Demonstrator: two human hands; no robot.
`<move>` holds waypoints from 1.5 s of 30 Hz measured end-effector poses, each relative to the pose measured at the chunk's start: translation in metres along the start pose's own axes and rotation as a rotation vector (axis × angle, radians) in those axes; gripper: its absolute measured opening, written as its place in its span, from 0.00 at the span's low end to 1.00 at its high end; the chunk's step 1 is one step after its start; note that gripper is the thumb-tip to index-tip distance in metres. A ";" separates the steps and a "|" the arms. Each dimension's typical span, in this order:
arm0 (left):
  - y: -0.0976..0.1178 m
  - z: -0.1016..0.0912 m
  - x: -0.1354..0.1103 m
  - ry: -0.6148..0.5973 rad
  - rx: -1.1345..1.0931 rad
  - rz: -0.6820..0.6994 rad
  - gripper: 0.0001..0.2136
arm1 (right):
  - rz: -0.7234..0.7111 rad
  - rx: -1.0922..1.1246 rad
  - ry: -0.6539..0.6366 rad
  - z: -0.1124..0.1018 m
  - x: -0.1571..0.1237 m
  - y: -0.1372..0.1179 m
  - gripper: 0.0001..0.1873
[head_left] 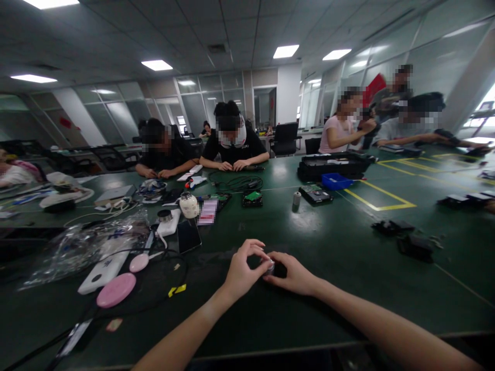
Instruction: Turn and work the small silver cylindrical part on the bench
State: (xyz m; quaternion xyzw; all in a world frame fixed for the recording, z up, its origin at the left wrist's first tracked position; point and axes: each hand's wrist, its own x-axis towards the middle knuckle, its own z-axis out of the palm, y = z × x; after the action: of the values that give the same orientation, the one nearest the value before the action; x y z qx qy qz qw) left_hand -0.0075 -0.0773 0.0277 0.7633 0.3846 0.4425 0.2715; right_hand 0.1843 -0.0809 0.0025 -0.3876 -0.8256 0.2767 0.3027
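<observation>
My left hand (242,270) and my right hand (294,275) meet over the dark green table (332,247), close to its near edge. Between their fingertips sits a small round silvery part (269,266). Thumb and fingers of the left hand curl into a pinch on that part. The right hand's fingers close around it from the other side, with a dark piece (279,269) partly hidden under them. What the part is I cannot make out.
A pink disc (116,289), a white device (103,271), a phone (188,236), plastic bags (88,242) and cables lie to the left. A small metal cylinder (296,199), circuit boards (252,198), a blue tray (335,181) and black parts (415,246) lie farther off. Several people work across the table.
</observation>
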 end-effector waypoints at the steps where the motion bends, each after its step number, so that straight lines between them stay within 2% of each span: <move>1: 0.000 0.001 0.000 -0.013 -0.004 0.010 0.09 | 0.002 -0.005 0.007 0.001 0.000 0.001 0.21; 10: -0.006 0.002 0.002 -0.057 -0.067 -0.031 0.07 | -0.037 -0.009 0.008 0.001 0.000 0.002 0.21; 16: -0.006 -0.010 0.006 -0.191 -0.115 0.024 0.05 | -0.032 -0.001 0.005 0.001 0.001 0.002 0.21; 20: -0.005 -0.008 0.003 -0.123 -0.083 -0.004 0.03 | -0.034 0.007 0.001 0.000 0.002 0.000 0.21; 24: -0.005 -0.001 0.001 -0.066 -0.237 -0.091 0.10 | 0.000 -0.005 -0.004 0.000 0.001 0.000 0.23; 26: -0.010 -0.001 0.003 -0.002 -0.280 -0.096 0.11 | 0.003 -0.001 -0.004 -0.001 0.001 0.000 0.23; 29: -0.026 -0.007 0.007 0.149 -0.197 -0.105 0.11 | -0.010 0.018 -0.010 -0.001 0.001 -0.001 0.21; 31: -0.039 -0.012 0.009 0.194 -0.070 -0.140 0.11 | -0.011 0.025 -0.014 -0.002 0.000 -0.003 0.21; 36: -0.060 -0.020 0.008 0.126 0.323 -0.179 0.06 | 0.005 0.028 -0.024 -0.005 0.000 -0.005 0.21; 41: -0.061 -0.019 0.005 0.088 0.430 -0.196 0.11 | 0.020 0.025 -0.033 -0.006 0.000 -0.006 0.21; 45: -0.058 -0.018 0.006 0.073 0.380 -0.169 0.05 | 0.010 0.038 -0.030 -0.004 0.000 -0.004 0.21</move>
State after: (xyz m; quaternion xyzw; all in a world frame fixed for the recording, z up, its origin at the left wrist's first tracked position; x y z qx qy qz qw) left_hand -0.0414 -0.0382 -0.0052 0.7492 0.5335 0.3649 0.1449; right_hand 0.1853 -0.0822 0.0085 -0.3816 -0.8228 0.2995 0.2960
